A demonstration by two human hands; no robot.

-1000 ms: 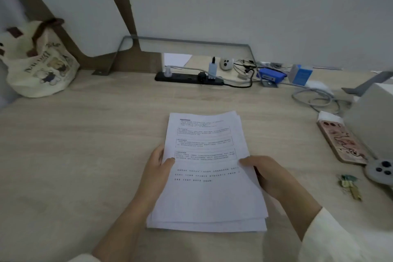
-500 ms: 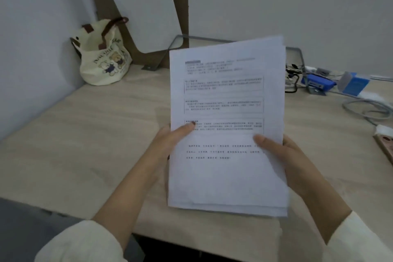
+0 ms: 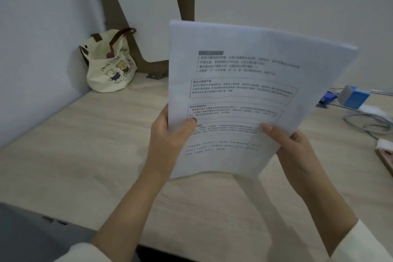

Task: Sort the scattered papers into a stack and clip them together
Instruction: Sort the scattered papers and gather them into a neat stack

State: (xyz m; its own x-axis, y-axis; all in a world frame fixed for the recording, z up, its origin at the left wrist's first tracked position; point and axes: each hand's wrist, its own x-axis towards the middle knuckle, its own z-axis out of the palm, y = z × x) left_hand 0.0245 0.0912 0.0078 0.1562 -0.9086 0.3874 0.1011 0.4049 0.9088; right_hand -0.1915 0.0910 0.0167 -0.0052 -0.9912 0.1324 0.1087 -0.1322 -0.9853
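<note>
A: What sits furthest left?

B: A bag in the far corner of the worktop, well apart from the job.

A: And the hands?

B: The left hand pinches the papers by their left long edge, thumb on the printed face. The right hand pinches the right long edge the same way.

A: Where are the papers?

B: Off the worktop, between the 2 hands. Their long axis runs upward and leans right at the top. The bottom short edge hangs below the hands, over bare worktop.

A: Next move?

B: I'd judge a tap of that bottom edge straight down, to square the sheets. No clip is in view. A blue box and a cable lie far right, nearer the right hand.
</note>
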